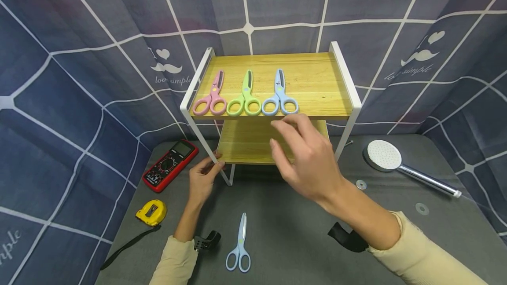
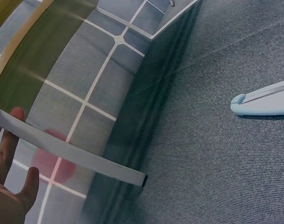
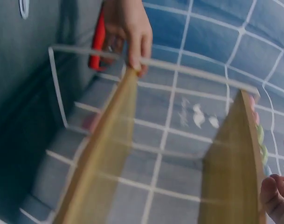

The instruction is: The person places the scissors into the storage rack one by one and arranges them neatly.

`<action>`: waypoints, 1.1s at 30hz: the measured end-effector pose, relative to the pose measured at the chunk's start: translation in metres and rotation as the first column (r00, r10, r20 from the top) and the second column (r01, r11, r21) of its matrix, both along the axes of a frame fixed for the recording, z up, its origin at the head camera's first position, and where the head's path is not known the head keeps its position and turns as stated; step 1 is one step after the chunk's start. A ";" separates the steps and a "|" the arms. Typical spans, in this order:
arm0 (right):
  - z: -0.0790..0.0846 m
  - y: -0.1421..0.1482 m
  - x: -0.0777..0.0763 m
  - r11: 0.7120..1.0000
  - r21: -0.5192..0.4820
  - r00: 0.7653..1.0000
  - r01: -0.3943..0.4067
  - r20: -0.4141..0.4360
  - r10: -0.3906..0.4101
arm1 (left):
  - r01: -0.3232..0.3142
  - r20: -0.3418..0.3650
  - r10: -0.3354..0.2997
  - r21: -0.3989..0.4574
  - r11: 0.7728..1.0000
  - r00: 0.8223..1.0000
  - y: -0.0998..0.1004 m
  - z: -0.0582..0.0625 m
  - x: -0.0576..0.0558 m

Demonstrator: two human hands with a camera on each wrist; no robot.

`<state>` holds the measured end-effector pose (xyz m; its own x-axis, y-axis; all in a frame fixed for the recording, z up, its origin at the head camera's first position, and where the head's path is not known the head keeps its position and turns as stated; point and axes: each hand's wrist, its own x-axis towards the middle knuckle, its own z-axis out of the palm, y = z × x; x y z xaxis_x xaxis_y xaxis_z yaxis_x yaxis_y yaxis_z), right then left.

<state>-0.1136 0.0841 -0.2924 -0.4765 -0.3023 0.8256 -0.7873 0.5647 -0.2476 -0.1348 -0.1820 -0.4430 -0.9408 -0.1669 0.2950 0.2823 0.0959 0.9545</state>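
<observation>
My left hand (image 1: 202, 181) grips the left front leg of the two-tier shelf rack (image 1: 313, 82) at the lower board (image 1: 249, 144); its fingers pass behind the white leg (image 2: 81, 154) in the left wrist view. My right hand (image 1: 310, 157) is in front of the upper board, fingers bent and apart from the thumb, with nothing between them. Nearest to it lie blue scissors (image 1: 280, 93), blades toward the back. Left of these, green scissors (image 1: 244, 96) and pink scissors (image 1: 214, 96) lie in the same row, handles along the front edge.
Another pair of blue scissors (image 1: 239, 247) lies on the grey table (image 1: 285, 241). To the left are a red multimeter (image 1: 170, 166) and a yellow tape measure (image 1: 152, 213) by a black strap. A shower head (image 1: 384, 156) and two washers (image 1: 422, 208) lie right. Tile-patterned curtains stand behind.
</observation>
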 end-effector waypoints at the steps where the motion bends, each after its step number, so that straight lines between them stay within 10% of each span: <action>1: -0.004 -0.002 0.002 1.000 -0.003 1.000 -0.024 0.015 0.024 | 0.000 0.002 0.000 0.002 1.000 1.000 0.000 0.000 0.000; 16: -0.093 -0.037 0.039 0.931 0.194 0.928 -0.308 0.279 0.249 | 0.017 0.005 -0.017 0.003 1.000 1.000 -0.001 0.003 0.001; 25: -0.168 -0.046 0.076 0.835 0.198 0.701 -0.513 0.658 0.274 | 0.044 -0.007 -0.044 0.014 0.999 0.999 -0.003 0.000 -0.003; 30: -0.193 -0.050 0.092 0.818 0.188 0.538 -0.544 0.826 0.167 | 0.032 0.000 -0.032 0.014 0.999 0.999 -0.009 -0.017 -0.011; 33: -0.204 -0.055 0.098 0.806 0.220 0.486 -0.550 0.869 0.094 | 0.022 0.012 -0.022 0.012 1.000 1.000 -0.011 -0.023 -0.013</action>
